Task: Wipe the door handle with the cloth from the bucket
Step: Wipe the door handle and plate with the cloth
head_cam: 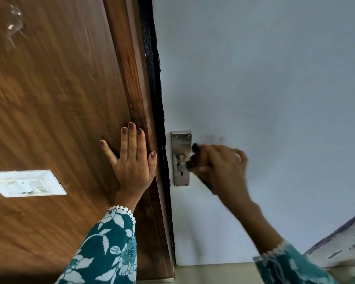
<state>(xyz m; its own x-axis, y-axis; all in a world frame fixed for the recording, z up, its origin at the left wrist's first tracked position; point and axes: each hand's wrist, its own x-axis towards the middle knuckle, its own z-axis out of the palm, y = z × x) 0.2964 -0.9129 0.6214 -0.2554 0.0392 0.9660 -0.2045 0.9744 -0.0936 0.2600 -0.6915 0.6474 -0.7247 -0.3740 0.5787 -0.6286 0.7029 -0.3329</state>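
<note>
The steel door handle [181, 159] sits on a long metal plate [180, 140] with a keyhole, fixed to the pale grey-white door [264, 78]. My right hand [219, 167] is blurred with motion and curled around the lever of the handle, hiding most of it. No cloth or bucket shows in this view; whether cloth lies inside the fist I cannot tell. My left hand [131, 160] rests flat, fingers spread, on the brown wooden panel [59, 99] beside the door's dark edge.
A white switch plate [27, 183] is set in the wooden panel at the left. A black strip [154, 78] runs between the wooden frame and the door. A pale surface with a dark border [344, 242] shows at the lower right.
</note>
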